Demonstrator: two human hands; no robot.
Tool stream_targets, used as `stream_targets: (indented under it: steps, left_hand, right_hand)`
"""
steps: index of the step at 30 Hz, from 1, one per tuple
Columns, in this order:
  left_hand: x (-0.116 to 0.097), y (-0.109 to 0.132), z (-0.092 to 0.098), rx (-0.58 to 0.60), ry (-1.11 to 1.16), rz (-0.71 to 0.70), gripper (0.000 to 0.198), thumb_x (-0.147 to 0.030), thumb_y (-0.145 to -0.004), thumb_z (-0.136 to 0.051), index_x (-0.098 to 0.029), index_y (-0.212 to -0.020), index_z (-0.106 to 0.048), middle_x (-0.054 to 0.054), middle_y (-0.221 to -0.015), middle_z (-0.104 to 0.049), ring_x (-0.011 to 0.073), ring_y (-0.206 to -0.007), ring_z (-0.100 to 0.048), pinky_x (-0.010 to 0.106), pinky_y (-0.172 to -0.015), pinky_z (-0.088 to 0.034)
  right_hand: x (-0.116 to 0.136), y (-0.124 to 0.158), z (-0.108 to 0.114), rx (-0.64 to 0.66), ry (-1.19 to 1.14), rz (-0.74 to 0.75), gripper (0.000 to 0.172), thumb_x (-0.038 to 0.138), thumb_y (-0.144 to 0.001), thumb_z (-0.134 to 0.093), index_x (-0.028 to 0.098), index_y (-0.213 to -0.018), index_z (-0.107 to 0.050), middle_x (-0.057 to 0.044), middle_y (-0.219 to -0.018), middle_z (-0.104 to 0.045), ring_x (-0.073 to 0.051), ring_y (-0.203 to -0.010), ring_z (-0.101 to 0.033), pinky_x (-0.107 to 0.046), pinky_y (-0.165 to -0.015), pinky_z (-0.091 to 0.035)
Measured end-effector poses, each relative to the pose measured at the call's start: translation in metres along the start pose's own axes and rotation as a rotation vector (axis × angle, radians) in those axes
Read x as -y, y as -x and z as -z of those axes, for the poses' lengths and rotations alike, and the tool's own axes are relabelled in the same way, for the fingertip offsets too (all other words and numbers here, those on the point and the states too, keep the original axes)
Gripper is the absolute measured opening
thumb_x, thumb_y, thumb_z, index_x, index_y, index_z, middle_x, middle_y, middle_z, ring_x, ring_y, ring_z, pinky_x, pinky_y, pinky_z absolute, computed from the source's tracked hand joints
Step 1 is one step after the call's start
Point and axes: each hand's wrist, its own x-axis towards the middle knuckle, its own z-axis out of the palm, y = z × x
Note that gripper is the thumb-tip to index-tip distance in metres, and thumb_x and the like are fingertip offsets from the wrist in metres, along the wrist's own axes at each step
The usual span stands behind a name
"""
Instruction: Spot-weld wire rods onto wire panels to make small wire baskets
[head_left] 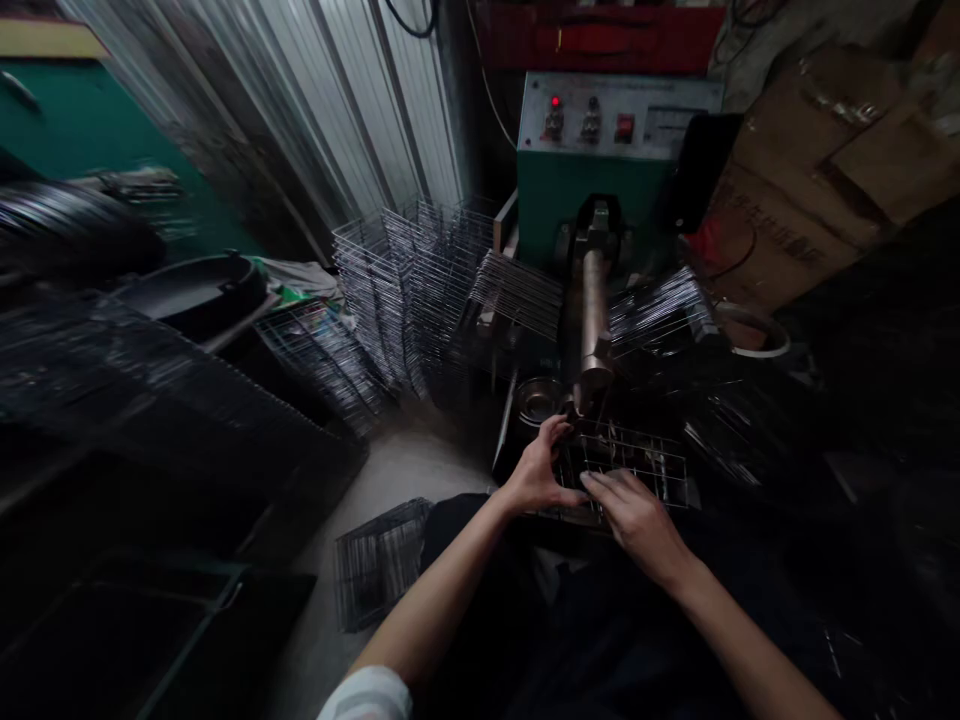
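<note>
Head view. L hand (544, 470): thumb and fingers spread wide in a C, fingers by the far L corner of the wire grid (637, 460), thumb at its near side. R hand (637, 515): fingers close together, bent over the grid's near side – narrow grip; whether it pinches a wire cannot be told. The grid lies in front of the machine (600, 180), just below the lower end of the metal rod (594, 310).

Markings: printed characters on the cardboard box (780, 225), too blurred to read. Control panel (570, 115) carries one lit red lamp (555, 101), a red switch (624, 127) and a dark label (679, 120); text too small to read.

Edges/clearance: L fingertips sit just beside the rod's lower end; the round metal cup (538, 400) is near, L of the rod. Grid's R end projects past the R hand. Tall wire stack (416, 290) stands beyond, to the L. Bare floor (412, 455) shows btwn this stack and the L forearm – a smaller wire stack (379, 565) lies next to that forearm, limiting room on the near side.
</note>
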Motion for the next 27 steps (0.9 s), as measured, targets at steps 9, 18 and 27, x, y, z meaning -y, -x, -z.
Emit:
stream_targets:
  steps: [9,18,27]
  left_hand:
    - [0.008,-0.008,-0.009,-0.061,0.096,-0.054,0.107,-0.020,-0.046,-0.094,-0.030,-0.131,-0.029,0.017,-0.146,-0.045,0.0361,-0.140,-0.042,0.053,-0.105,-0.045]
    - [0.012,-0.019,-0.006,-0.094,0.116,-0.120,0.098,-0.020,-0.048,-0.093,-0.029,-0.125,-0.031,0.014,-0.142,-0.049,0.0329,-0.136,-0.049,0.049,-0.106,-0.046]
    - [0.018,-0.023,-0.005,-0.127,0.111,-0.100,0.103,-0.020,-0.047,-0.093,-0.031,-0.127,-0.029,0.013,-0.142,-0.048,0.0324,-0.135,-0.049,0.049,-0.104,-0.047]
  right_hand:
    - [-0.006,-0.006,0.005,-0.049,0.017,0.037,0.043,-0.001,-0.093,-0.046,0.011,-0.132,-0.061,-0.012,-0.118,-0.071,-0.024,-0.103,-0.065,-0.041,-0.091,-0.058]
    - [-0.015,-0.021,0.000,-0.102,-0.102,0.008,0.038,0.004,-0.095,-0.048,0.018,-0.127,-0.064,-0.009,-0.112,-0.073,-0.022,-0.101,-0.067,-0.038,-0.088,-0.059]
    - [-0.022,-0.027,-0.002,-0.090,-0.141,0.008,0.036,0.006,-0.096,-0.048,0.020,-0.124,-0.065,-0.008,-0.110,-0.073,-0.022,-0.098,-0.067,-0.039,-0.085,-0.059]
